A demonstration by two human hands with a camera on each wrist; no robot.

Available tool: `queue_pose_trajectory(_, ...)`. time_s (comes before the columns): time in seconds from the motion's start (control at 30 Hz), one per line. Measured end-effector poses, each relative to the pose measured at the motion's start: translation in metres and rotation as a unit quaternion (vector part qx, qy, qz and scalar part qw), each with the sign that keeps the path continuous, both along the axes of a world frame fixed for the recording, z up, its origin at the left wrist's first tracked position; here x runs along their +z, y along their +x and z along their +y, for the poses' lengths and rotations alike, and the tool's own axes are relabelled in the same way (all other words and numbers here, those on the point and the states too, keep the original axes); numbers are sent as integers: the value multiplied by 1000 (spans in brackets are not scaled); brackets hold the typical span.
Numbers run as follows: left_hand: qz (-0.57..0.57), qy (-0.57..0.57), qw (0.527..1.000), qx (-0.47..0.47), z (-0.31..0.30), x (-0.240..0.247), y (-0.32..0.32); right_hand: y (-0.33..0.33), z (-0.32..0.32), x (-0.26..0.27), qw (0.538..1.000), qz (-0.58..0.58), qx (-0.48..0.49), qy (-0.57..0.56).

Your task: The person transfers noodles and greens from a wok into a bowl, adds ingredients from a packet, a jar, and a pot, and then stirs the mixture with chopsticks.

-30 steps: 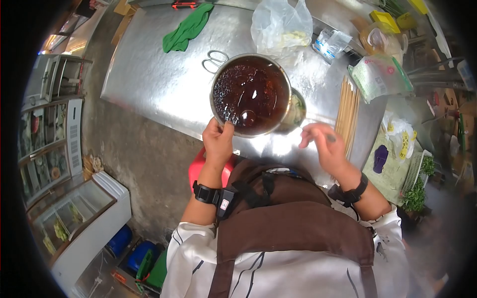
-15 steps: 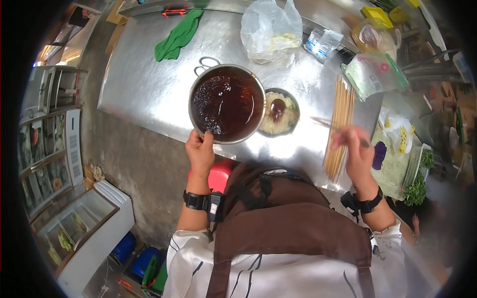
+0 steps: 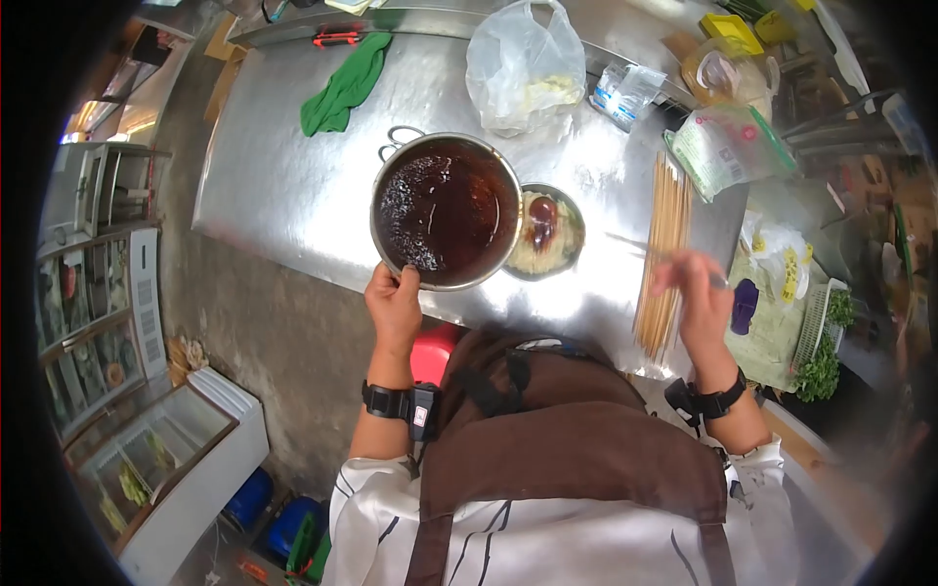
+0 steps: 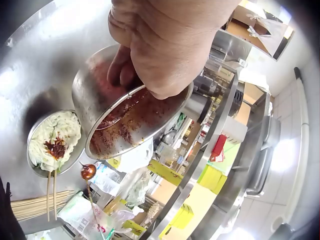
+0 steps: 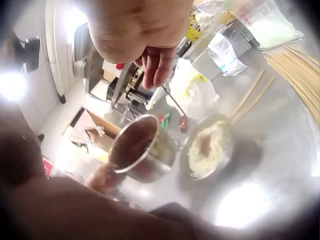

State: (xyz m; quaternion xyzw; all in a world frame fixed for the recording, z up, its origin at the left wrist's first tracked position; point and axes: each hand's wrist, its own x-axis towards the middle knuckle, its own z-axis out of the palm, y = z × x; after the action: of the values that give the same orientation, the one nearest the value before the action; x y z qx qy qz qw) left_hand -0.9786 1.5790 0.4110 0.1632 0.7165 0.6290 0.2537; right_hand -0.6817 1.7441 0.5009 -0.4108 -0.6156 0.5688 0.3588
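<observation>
My left hand (image 3: 394, 311) grips the near rim of a steel pot (image 3: 375, 234), thumb over the edge. Dark red, oily sauce (image 3: 435, 210) coats its inside; in the left wrist view the pot is tilted. Beside it on the right stands a small metal bowl (image 4: 31, 159) of pale shredded food (image 3: 542, 259) with a dark red patch on top. My right hand (image 3: 700, 298), fingers curled, holds the thin handle of a small spoon (image 5: 183, 125) stained with sauce, its tip over the bowl. Two chopsticks (image 4: 52, 195) lean out of that bowl.
Long bamboo skewers (image 3: 661, 259) lie right of the bowl. Behind are scissors (image 3: 399, 137), a green cloth (image 3: 344, 88), a white plastic bag (image 3: 526, 68) and a clear packet (image 3: 625, 95). The steel table's (image 3: 283, 176) near edge runs before my apron.
The pot has shifted left, uncovering the small bowl. My right hand has moved right, carrying the spoon from the pot to over the bowl. Dark sauce now marks the food.
</observation>
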Motion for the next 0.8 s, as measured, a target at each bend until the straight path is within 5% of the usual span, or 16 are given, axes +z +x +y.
queue_pose_trajectory(0.2, -10, -12, 998, -54, 18, 14, 2, -38, -3, 13, 988, 86, 27, -129)
queue_pose_trajectory(0.4, -65, 59, 989, -118, 64, 49, 1, -65, 15, 5, 985, 91, 52, -140)
queue_pose_trajectory(0.8, -67, 120, 952, -273, 246, 81, -12, -9, 63, 4, 994, -8, 9, -112)
